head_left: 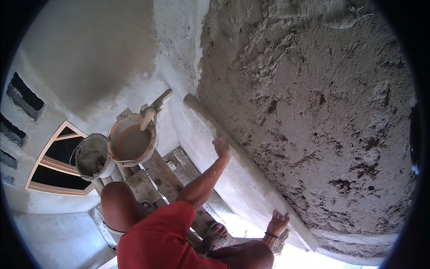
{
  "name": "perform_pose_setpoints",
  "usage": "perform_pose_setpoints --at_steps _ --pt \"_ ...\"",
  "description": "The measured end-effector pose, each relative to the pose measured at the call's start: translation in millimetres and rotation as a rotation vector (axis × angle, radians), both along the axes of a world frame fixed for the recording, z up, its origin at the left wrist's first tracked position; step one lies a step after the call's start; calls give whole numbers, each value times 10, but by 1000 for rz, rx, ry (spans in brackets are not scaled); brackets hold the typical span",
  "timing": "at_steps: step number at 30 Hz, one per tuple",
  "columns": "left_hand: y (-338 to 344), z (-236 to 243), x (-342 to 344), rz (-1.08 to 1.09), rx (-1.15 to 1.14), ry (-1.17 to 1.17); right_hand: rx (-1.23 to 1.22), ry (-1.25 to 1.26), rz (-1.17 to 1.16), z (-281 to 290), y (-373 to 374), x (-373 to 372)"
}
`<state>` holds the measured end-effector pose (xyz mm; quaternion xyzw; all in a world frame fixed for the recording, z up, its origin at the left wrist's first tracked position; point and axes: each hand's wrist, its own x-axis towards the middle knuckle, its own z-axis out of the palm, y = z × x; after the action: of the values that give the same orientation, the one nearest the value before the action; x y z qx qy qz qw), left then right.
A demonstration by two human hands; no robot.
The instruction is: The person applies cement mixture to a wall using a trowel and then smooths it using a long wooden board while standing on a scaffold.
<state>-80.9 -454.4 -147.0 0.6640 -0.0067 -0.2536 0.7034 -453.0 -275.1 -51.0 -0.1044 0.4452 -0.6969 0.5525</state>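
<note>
A long, mortar-smeared straightedge [255,172] lies slantwise against the rough, wet plaster [309,112] of the wall. My left hand [221,148] is closed on its lower edge in the upper half, the fingers partly hidden. Farther down the board, my right hand [277,223], with a dark bracelet at the wrist, grips the same edge with bent fingers. Left of my left arm stand a bucket of murky liquid [132,142], with a pale tool handle [148,119] sticking out, and a bucket of grey mortar [91,157].
Mortar-stained planks [163,172] run beneath me and the buckets, with gaps between them. My sandalled foot [218,232] rests on them. A wooden-framed window [58,163] and dark wall openings [24,96] are at the left. A narrow board [162,98] projects beside the buckets.
</note>
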Motion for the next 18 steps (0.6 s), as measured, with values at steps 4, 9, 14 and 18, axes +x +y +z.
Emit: perform_pose_setpoints --at_steps 4,9,14,18 --pt "-246 756 625 60 -122 -162 -7 -67 22 581 -150 600" --pt "-268 1658 1227 69 -255 -258 -65 -20 33 1109 -224 1239" --pt "-122 1761 1302 -185 -153 -221 -127 131 259 962 -5 976" --pt "-63 1850 525 -57 -204 -222 -29 380 168 753 124 212"
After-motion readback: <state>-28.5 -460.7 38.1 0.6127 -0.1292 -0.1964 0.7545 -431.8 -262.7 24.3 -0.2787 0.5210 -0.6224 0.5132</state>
